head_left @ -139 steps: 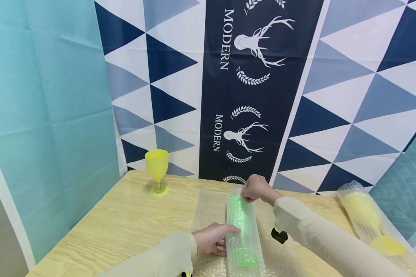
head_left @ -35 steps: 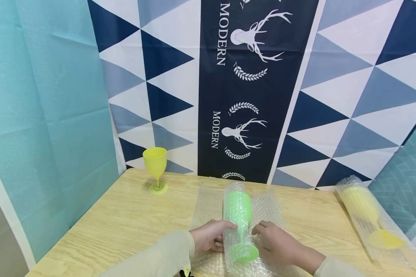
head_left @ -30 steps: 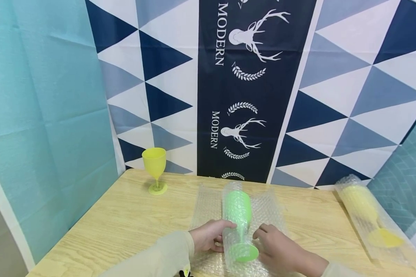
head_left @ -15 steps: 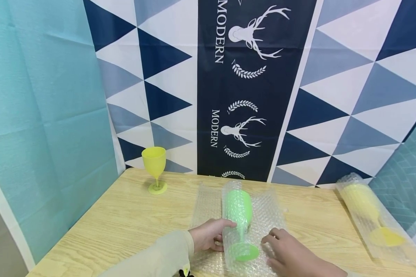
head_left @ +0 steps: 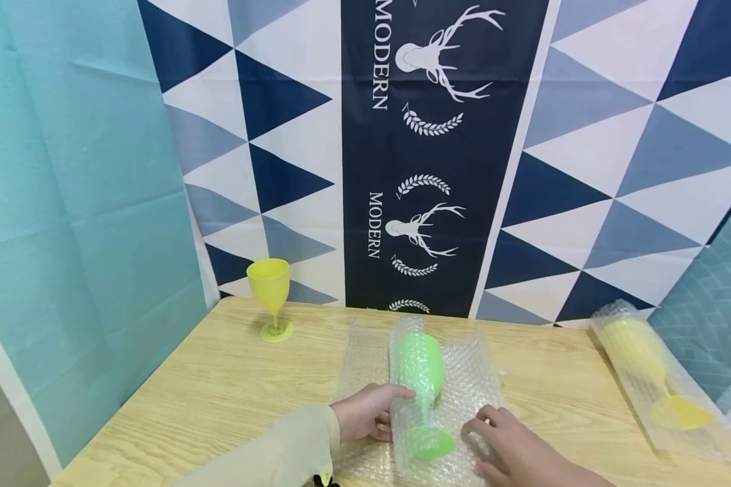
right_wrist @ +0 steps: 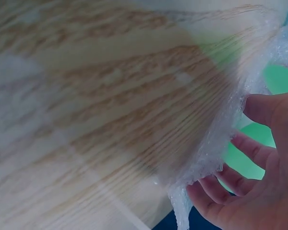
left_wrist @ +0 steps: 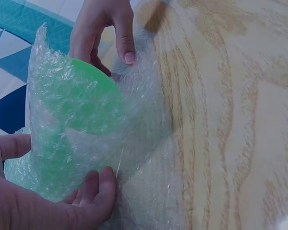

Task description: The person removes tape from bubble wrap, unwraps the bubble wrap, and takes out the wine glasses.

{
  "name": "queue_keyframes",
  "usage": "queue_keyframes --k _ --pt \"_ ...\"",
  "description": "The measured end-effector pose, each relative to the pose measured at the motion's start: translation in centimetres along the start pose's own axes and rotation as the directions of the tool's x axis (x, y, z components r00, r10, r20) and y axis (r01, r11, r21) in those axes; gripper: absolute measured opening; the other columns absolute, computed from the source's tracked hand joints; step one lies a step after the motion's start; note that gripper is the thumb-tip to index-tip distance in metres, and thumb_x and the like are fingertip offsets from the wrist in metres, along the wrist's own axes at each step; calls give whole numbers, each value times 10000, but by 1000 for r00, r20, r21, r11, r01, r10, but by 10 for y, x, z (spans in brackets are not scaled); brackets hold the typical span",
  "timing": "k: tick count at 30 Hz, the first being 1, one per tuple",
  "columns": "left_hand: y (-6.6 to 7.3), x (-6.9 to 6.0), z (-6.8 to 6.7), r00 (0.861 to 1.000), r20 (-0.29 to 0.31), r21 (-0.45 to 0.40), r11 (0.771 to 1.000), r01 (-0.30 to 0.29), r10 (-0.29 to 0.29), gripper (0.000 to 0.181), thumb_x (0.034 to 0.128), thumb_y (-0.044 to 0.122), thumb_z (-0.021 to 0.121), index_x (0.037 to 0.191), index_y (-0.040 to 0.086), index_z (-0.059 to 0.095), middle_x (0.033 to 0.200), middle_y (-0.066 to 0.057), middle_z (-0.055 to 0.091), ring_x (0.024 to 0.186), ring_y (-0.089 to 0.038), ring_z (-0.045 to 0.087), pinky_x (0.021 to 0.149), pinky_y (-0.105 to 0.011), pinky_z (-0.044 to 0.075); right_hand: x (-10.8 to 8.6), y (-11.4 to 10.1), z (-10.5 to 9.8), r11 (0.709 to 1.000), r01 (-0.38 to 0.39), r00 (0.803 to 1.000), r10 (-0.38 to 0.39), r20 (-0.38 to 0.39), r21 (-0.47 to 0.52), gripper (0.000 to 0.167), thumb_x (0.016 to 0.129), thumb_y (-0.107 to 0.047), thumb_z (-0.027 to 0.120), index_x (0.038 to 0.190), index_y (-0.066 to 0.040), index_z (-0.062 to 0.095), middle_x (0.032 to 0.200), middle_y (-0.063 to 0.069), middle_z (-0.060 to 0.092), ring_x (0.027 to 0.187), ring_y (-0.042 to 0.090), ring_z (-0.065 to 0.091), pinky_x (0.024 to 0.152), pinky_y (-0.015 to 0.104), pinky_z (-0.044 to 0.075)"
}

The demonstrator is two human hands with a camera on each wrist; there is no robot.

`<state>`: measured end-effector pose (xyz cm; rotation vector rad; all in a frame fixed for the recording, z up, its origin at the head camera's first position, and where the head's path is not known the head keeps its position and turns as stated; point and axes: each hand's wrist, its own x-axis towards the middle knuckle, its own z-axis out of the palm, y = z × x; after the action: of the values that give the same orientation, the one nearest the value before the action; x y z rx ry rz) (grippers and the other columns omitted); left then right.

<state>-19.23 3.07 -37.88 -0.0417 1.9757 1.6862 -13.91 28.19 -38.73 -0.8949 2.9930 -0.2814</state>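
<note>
A green plastic goblet [head_left: 434, 365] lies on a sheet of bubble wrap [head_left: 478, 372], its bowl away from me and its foot towards me. A flap of the wrap covers its left part. My left hand [head_left: 365, 412] grips the covered goblet from the left, thumb on top; the left wrist view shows its fingers curled round the other side. To the right of the foot, my right hand [head_left: 512, 443] is over the wrap with loosely bent fingers. In the right wrist view, those fingertips [right_wrist: 201, 191] touch or nearly touch the sheet's edge and pinch nothing that I can see.
A yellow goblet [head_left: 269, 287] stands upright at the back left of the wooden table [head_left: 219, 392]. Another yellow goblet [head_left: 682, 412], rolled in bubble wrap, lies along the right side. A patterned cloth [head_left: 304, 223] hangs right behind the table.
Earlier my right hand was at the roll's far end and wrap covered the goblet. Now its right side is uncovered, and the right hand has come nearer, then shifted right. My left hand has stayed.
</note>
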Motion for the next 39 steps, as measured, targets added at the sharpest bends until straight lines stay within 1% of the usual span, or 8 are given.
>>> queue_keyframes --k 10,16,22,28,30,33,35,39 --pt "7 -1 -4 997 62 26 999 35 -36 435 883 327 620 1188 21 569 1015 -147 611 943 -253 619 853 -457 560 0 -1 1 999 -27 999 26 21 47 342 829 -386 708 1127 -252 609 1055 -83 564 844 18 444 680 262 454" --pt "9 -1 -5 997 79 46 999 8 -11 469 885 294 622 1223 -23 549 1044 -169 605 924 -264 653 829 -430 578 0 -1 2 999 -14 1000 14 11 50 348 828 -389 710 1128 -245 607 1048 -88 553 844 14 433 671 254 436" --pt "13 -3 -5 998 55 123 992 -28 21 519 893 268 623 1254 -83 497 1164 -176 597 908 -261 666 816 -430 578 -1 -1 3 999 -21 1000 21 11 43 351 837 -402 698 1139 -251 602 1065 -86 548 872 26 451 697 265 460" --pt "15 -12 -8 998 9 183 981 -66 66 472 880 243 638 1180 -94 496 1109 -163 581 894 -248 654 809 -401 578 -1 -1 2 999 -31 999 30 21 43 355 839 -400 696 1145 -247 601 1070 -79 552 855 17 436 689 264 455" --pt "16 -15 -9 993 -32 247 964 -100 111 451 864 268 655 1122 -72 510 1073 -154 572 898 -256 627 806 -414 564 -1 -1 2 999 -25 1000 25 15 33 356 834 -392 701 1142 -242 602 1065 -77 555 846 13 430 687 263 454" --pt "17 -20 -11 976 -89 378 914 -150 198 491 849 321 668 1118 -56 505 1099 -170 575 984 -303 596 859 -477 524 0 -1 3 1000 -15 1000 15 3 18 353 830 -380 707 1137 -239 603 1058 -79 557 839 9 426 685 262 454" --pt "19 -23 -10 958 -105 464 865 -191 268 544 840 354 670 1156 -55 502 1128 -198 584 1031 -347 582 881 -511 497 0 -1 4 1000 -4 1000 4 -12 4 354 827 -370 711 1135 -231 604 1056 -77 560 841 10 430 685 262 455" --pt "20 -28 -6 913 -94 573 772 -276 397 634 857 377 648 1258 -80 467 1192 -229 569 1119 -385 563 954 -521 473 0 -1 5 1000 8 999 -9 -31 -7 362 822 -357 718 1136 -218 604 1049 -79 559 848 14 440 685 258 455"
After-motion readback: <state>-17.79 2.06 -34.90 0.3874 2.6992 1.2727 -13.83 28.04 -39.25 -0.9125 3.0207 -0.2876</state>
